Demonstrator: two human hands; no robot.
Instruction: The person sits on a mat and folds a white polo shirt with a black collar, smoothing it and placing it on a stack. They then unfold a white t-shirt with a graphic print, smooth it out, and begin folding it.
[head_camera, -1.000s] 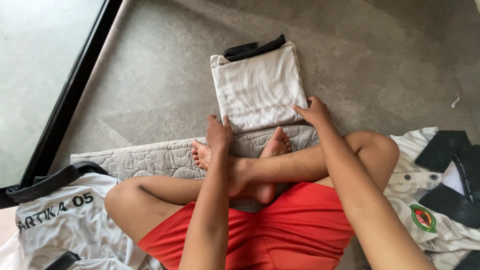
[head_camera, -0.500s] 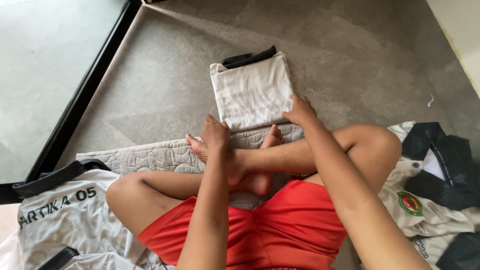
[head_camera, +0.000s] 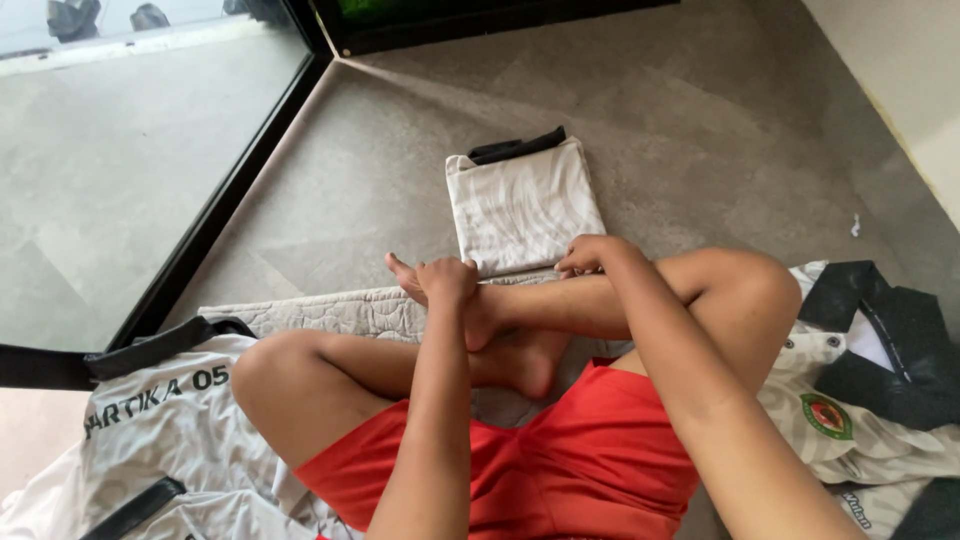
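A folded white shirt (head_camera: 520, 205) with a black collar lies on the grey carpet in front of my crossed legs. My left hand (head_camera: 447, 282) is curled at its near-left corner, just above my bare foot (head_camera: 520, 355). At the near-right corner, my right hand (head_camera: 585, 255) has its fingers bent onto the cloth. Both forearms reach forward over my red shorts (head_camera: 580, 460). The fingertips are hidden under the hands.
A pale quilted mat (head_camera: 300, 315) lies under my legs. A white jersey with black trim (head_camera: 150, 420) is spread at the left, and another white and black jersey with a badge (head_camera: 860, 400) at the right. A black door frame (head_camera: 220, 210) runs along the left, with a wall (head_camera: 900, 80) at the right.
Both hands lay with fingers stretched on the shirt's near edge; now the fingers are curled at its corners. The view has tilted up, showing more floor beyond.
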